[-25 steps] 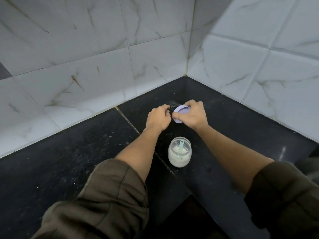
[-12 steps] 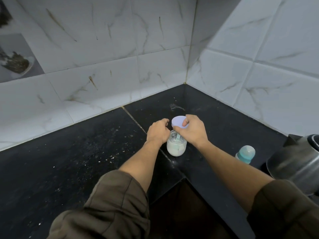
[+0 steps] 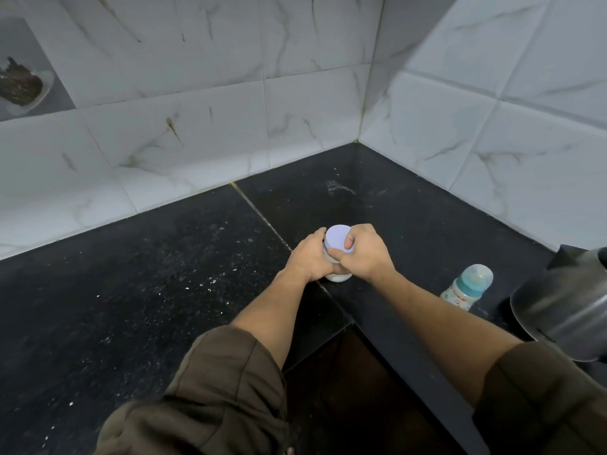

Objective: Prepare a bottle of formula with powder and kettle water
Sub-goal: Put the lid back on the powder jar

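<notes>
A small glass jar of white powder stands on the black counter near the inner corner. Its pale lilac lid sits on top of the jar. My left hand grips the jar's side. My right hand grips the lid from the right, thumb on its top. A baby bottle with a teal collar and clear cap stands upright to the right. A steel kettle stands at the right edge, partly cut off.
White marble-look tiled walls meet in a corner behind the jar. A wall niche at the upper left holds a white dish with dark contents. The counter has an L-shaped front edge below my arms. White specks are scattered on the counter.
My right hand brought the lid down from above the counter onto the jar. My left hand moved from the lid to the jar's side. The view shifted, bringing bottle and kettle in.
</notes>
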Action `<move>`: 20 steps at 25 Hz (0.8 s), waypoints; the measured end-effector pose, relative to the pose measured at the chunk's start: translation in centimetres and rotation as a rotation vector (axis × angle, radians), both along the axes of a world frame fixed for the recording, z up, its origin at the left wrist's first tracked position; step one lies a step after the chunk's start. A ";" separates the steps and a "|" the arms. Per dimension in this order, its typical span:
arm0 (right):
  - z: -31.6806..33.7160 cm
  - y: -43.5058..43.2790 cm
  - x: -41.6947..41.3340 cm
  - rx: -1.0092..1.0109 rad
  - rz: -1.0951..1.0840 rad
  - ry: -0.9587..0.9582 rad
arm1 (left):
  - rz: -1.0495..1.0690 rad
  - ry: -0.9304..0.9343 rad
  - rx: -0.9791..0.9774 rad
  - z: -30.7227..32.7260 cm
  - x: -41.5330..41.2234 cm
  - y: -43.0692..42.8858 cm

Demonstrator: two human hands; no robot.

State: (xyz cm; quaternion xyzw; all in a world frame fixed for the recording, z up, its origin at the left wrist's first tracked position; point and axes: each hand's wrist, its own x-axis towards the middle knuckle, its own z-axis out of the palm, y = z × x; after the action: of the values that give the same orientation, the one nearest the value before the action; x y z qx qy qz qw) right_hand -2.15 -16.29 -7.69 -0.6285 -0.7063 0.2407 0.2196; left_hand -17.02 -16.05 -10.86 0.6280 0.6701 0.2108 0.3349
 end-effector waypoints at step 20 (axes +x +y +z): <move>1.3 0.9 1.4 0.186 -0.098 -0.281 | 0.053 -0.078 0.066 -0.3 0.1 0.3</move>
State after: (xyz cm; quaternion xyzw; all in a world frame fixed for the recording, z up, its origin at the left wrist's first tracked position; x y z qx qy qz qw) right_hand -0.79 -15.36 -6.39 -0.6666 -0.7178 0.0733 0.1873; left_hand -16.90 -15.79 -11.20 0.6119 0.6656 0.2661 0.3341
